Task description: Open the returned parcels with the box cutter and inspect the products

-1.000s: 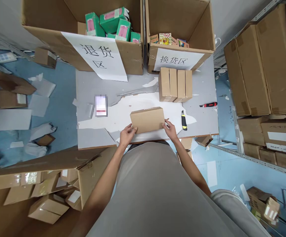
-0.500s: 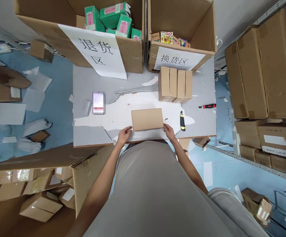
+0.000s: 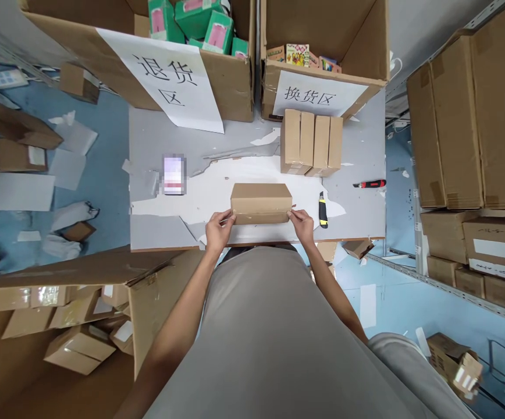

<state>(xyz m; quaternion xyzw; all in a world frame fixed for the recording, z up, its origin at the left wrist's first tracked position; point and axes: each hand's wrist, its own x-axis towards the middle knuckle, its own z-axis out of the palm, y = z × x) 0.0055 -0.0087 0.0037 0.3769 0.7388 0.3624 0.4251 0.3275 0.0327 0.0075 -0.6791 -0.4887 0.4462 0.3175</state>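
A brown carton (image 3: 261,205) is being pinched at opposite ends by the left hand (image 3: 219,231) and right hand (image 3: 302,226), its long axis running between them.

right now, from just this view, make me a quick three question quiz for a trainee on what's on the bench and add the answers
1. True or false: the left hand and the right hand are at opposite ends of the same small carton.
2. Multiple choice: besides black, what colour is the utility knife nearer the right hand?
a) red
b) yellow
c) green
3. Fill the gap: the green-and-pink packs lie in the large open box on the person's ___ side.

Key: 1. True. 2. b. 3. left.
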